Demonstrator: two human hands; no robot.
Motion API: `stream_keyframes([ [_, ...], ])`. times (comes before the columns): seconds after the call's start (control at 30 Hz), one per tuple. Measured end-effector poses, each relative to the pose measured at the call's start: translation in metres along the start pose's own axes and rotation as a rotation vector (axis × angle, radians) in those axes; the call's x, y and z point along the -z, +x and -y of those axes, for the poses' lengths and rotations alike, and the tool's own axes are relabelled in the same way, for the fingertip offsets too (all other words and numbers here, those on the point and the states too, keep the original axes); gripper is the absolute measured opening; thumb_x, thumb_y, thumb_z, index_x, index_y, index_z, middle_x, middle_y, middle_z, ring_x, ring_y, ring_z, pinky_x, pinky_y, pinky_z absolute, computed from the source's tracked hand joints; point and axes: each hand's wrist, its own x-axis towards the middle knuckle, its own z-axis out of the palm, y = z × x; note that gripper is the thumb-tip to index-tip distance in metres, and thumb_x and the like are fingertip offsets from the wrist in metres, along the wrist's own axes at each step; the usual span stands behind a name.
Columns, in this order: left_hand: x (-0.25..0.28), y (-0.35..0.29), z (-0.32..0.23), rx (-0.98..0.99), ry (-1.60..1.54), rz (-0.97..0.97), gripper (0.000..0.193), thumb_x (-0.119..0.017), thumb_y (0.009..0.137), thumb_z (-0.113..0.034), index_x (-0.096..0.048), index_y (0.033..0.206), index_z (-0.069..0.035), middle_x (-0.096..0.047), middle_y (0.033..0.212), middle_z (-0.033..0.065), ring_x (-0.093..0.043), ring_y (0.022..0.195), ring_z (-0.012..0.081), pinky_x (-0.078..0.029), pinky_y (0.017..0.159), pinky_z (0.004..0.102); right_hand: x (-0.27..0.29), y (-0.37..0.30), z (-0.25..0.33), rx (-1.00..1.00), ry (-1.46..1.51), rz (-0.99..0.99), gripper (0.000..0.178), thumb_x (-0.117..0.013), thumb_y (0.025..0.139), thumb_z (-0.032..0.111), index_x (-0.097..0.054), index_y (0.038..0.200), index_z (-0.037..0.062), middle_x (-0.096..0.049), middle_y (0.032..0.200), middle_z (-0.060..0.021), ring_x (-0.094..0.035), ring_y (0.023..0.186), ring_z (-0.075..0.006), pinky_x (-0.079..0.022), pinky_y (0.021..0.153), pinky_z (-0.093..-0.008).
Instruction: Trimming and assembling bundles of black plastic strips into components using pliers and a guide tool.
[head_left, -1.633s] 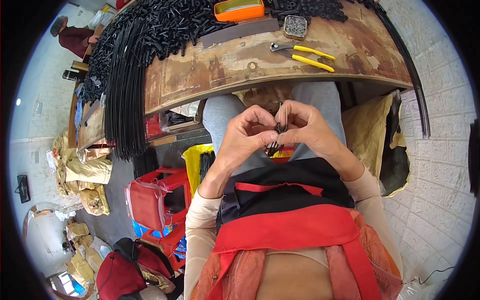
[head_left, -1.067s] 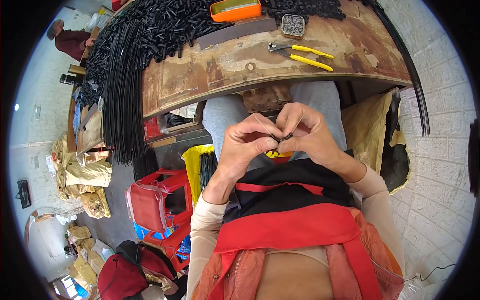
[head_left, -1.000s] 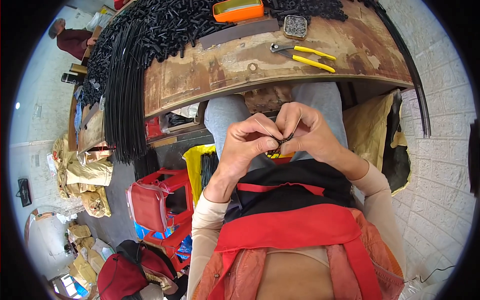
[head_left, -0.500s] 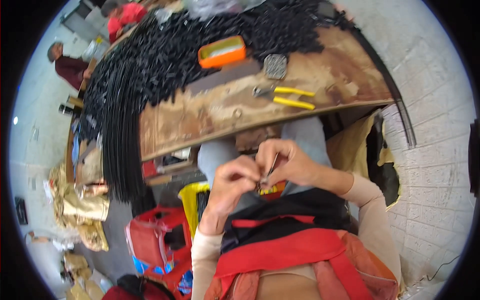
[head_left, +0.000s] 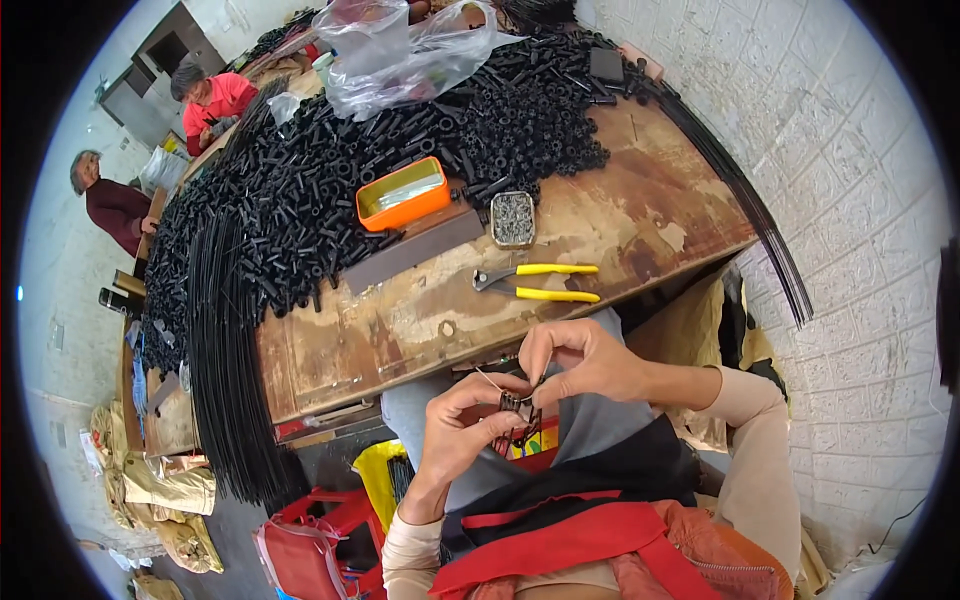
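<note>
Above my lap, close to the table's near edge, my left hand (head_left: 466, 424) pinches a small dark piece with thin wire-like loops (head_left: 516, 404) between thumb and fingers. A thin pale strand sticks up past its index finger. My right hand (head_left: 585, 366) is closed at the piece's right side, thumb and index finger pressed together on a thin end of it. The fingertips of both hands nearly meet, and the piece's exact kind is too small to make out. Beyond the hands, end-cutting pliers (head_left: 540, 281) with yellow handles lie on the wooden table (head_left: 640, 230).
Small black tubes (head_left: 310, 200) lie heaped across the table. An orange box (head_left: 405, 198) and a clear tub of small metal pieces (head_left: 513, 220) stand before them. Long black rods (head_left: 220, 360) hang over the left edge. Two people are at the far left; a red stool (head_left: 320, 540) stands below.
The view has tilted up, showing more of the table. My right hand has risen slightly from my left, and the dark looped piece between them shows more plainly.
</note>
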Motion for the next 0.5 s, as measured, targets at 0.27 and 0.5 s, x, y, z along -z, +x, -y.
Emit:
stream_keyframes([
  [0.27,0.025,0.034,0.012,0.084,-0.064,-0.129,0.015,-0.068,0.085,0.004,-0.066,0.099,0.003,-0.070,0.103,0.0139,-0.066,0.088,0.0157,-0.058,0.079,0.0333,0.161,0.081,0.021,0.224,-1.086,-0.511,0.019,-0.067,0.085,0.005,-0.064,0.104,0.0023,-0.063,0.093,-0.0059,-0.059,0.082,-0.0127,-0.049,0.074,-0.0283],
  [0.5,0.022,0.040,0.015,0.196,0.005,-0.055,0.012,-0.072,0.080,0.004,-0.064,0.089,0.000,-0.068,0.103,0.0158,-0.067,0.086,0.0220,-0.058,0.075,0.0366,0.229,0.128,0.012,0.400,-1.396,-0.408,0.027,-0.067,0.083,0.002,-0.064,0.109,0.0040,-0.057,0.099,-0.0086,-0.058,0.077,-0.0204,-0.047,0.069,-0.0306],
])
